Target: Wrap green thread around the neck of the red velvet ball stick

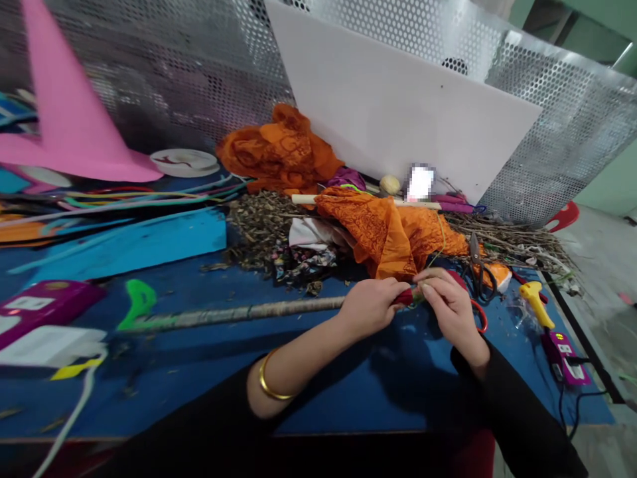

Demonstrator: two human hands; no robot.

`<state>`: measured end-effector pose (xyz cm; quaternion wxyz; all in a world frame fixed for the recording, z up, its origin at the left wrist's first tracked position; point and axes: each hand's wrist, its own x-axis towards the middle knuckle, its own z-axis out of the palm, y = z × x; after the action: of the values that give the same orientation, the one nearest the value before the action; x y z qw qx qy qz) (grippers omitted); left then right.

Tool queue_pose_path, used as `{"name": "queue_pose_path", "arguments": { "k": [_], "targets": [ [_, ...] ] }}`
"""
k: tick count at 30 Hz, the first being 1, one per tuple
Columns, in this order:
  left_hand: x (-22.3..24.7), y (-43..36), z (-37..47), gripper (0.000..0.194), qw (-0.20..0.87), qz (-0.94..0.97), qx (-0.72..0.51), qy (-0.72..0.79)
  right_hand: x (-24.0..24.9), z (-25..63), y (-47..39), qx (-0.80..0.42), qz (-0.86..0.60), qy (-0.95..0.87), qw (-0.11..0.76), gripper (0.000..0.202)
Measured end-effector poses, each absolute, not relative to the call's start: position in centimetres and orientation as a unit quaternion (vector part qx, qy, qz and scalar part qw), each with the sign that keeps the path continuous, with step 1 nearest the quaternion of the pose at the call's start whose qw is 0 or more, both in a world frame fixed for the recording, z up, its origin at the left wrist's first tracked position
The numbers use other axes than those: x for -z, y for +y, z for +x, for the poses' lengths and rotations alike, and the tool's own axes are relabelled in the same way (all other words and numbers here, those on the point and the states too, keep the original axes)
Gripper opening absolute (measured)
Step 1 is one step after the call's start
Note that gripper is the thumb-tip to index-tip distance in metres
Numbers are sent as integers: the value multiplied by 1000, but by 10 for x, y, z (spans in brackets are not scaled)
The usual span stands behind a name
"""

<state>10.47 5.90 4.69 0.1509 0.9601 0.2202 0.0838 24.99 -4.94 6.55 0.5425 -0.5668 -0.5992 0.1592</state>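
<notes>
A long stick (269, 310) wrapped in grey-brown strips runs across the table, with a bright green hooked piece (139, 299) at its left end. My left hand (371, 302) is closed around the right end of the stick, where red wrapping (404, 297) shows past the fingers. Just beyond that end, my right hand (450, 305) is in a pinch, its fingertips close to the left ones. A thin yellow-green string (442, 234) runs down from the orange cloth (393, 232) toward the pinch. Fingers partly hide the spot where string and stick meet.
Black-handled scissors (480, 269) lie right of my hands, near a yellow glue gun (537, 304) and a purple power strip (567, 362). Dry twigs (527, 245) pile behind them. A pink cone hat (70, 113) and blue sheet (134, 245) are at left.
</notes>
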Motion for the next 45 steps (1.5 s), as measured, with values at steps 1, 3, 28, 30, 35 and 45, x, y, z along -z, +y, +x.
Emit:
{"name": "queue_pose_path", "arguments": {
  "k": [1,3,28,30,35,45],
  "targets": [
    [-48,59,104,22,142,963,-78,216,-67,252,-50,-139,-572,-606,535,24],
    [-49,58,104,22,128,967,-69,211,-70,254,-50,-101,-591,-601,529,24],
    [-37,53,105,15,65,977,-97,177,-57,252,-42,-193,-562,-587,550,35],
    [-35,53,106,16,63,979,-111,162,-55,252,-41,-199,-569,-574,555,37],
    [-29,54,107,22,27,983,-141,116,-51,250,-40,-198,-582,-555,561,36],
    [-32,57,105,22,2,982,-157,107,-54,251,-39,-264,-563,-503,600,34]
  ]
}}
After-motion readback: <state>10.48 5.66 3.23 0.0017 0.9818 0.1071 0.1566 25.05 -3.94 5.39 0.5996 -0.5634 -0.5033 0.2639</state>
